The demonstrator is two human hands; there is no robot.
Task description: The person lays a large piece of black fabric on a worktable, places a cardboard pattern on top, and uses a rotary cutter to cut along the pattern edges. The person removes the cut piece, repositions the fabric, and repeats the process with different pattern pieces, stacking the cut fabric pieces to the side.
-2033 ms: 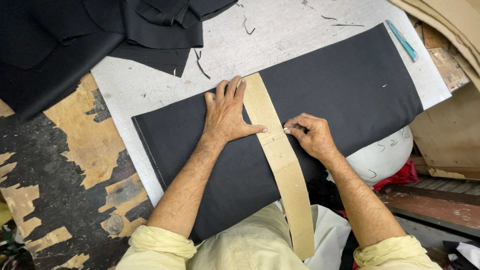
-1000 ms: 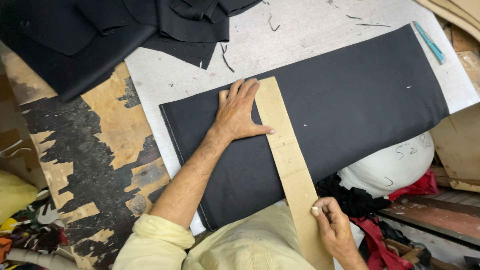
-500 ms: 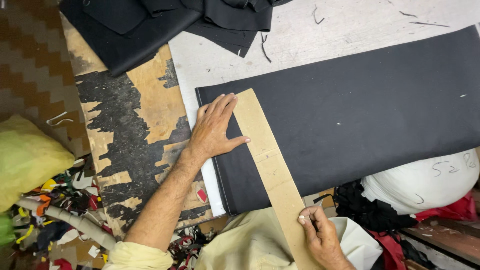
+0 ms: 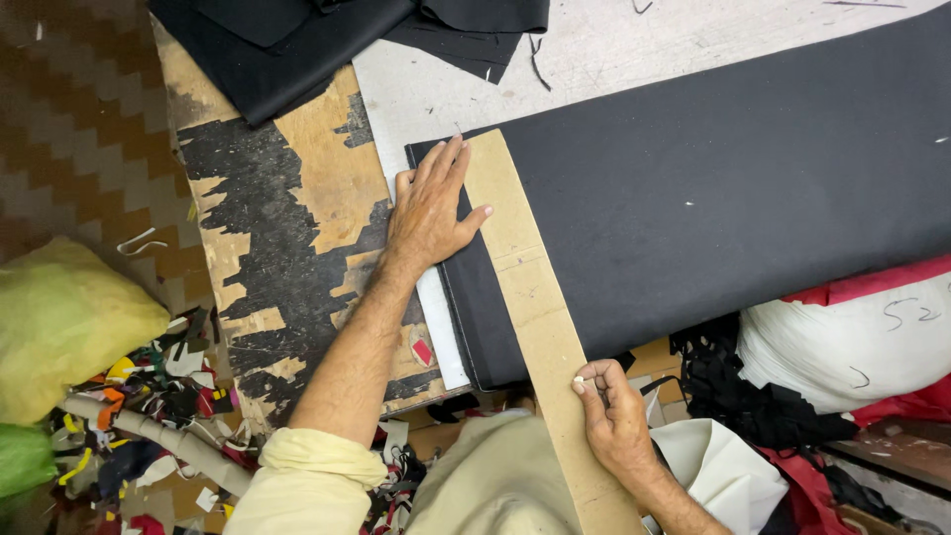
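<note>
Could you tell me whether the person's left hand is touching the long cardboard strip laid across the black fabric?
Touching. The head view shows the left hand pressed flat, its thumb resting on the cardboard strip and its fingers lying along the strip's edge on the black fabric.

The left hand (image 4: 433, 210) lies flat on the black cloth (image 4: 713, 188), its thumb on the cardboard strip (image 4: 530, 297). The right hand (image 4: 616, 416) pinches a small white chalk against the strip's near edge.

Surface (image 4: 287, 228) is worn wood w/ black paint flaking off, and a pale sheet (image 4: 594, 59) is covering most of it. Black fabric panel (image 4: 713, 198) is lying flat on that sheet, long cardboard strip (image 4: 525, 287) is sitting across it, more dark fabric pieces (image 4: 327, 40) are piling up at the far edge.
</note>
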